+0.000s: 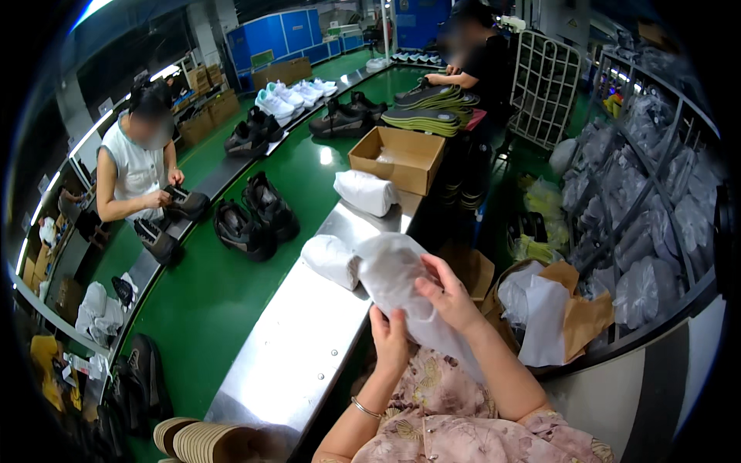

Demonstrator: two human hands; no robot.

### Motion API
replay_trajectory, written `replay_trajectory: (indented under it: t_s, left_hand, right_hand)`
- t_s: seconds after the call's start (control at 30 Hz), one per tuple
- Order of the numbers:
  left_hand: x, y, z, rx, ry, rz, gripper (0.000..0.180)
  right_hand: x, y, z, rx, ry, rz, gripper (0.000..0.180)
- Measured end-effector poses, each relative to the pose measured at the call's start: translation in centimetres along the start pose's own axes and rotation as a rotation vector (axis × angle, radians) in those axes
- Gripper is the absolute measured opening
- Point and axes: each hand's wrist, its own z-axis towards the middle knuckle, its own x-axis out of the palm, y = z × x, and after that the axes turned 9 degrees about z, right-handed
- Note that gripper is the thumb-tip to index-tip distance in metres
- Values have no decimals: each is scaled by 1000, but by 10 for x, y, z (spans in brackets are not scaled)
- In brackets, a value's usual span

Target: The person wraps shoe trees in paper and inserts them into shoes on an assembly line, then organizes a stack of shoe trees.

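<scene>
Over the near edge of the metal shelf, I hold a thin white wrapping sheet (405, 266), bunched into a long, rounded bundle. Its loose end hangs toward my lap, and whatever is inside is hidden. My left hand (389, 339) grips its lower left side, thumb up. My right hand (448, 293) clasps the right side, thumb across the front. Just beyond the bundle's left side, a white wrapped bundle (330, 261) lies on the metal shelf (285, 347). Farther back sits another wrapped bundle (365, 193), beside an open cardboard box (413, 174).
Dark shoes (255, 216) stand on the green conveyor belt (193, 309). Stacked insoles (432, 108) lie past the box. Beige curved inserts (204, 440) sit at the shelf's near end. Paper sheets (544, 309) fill a carton at right, beside a rack of plastic-bagged items (641, 216). Two co-workers stand along the line.
</scene>
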Motion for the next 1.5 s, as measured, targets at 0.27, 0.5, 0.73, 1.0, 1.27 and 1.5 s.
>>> replay_trajectory:
  t_s: [0.27,0.5,0.73,1.0,1.27,1.5]
  left_hand:
    - [-15,-25,7,-355,277,-497,70]
    - [-18,-34,-1,-356,362,-627,98]
    - [-44,-31,9,-173,542,-395,116]
    - [-55,-52,7,-123,398,-106,96]
    - [-56,-50,25,47,81,-271,67]
    - [-42,-39,22,83,-2,-370,74]
  right_hand:
    - [12,1,-29,318,-81,668,36]
    - [28,-13,-38,480,-73,976,45]
    - [42,-13,-33,469,52,912,50]
    - [33,-31,-23,474,44,288,66]
    - [48,38,-32,250,356,66,77]
    - [75,7,-35,43,-118,143,47]
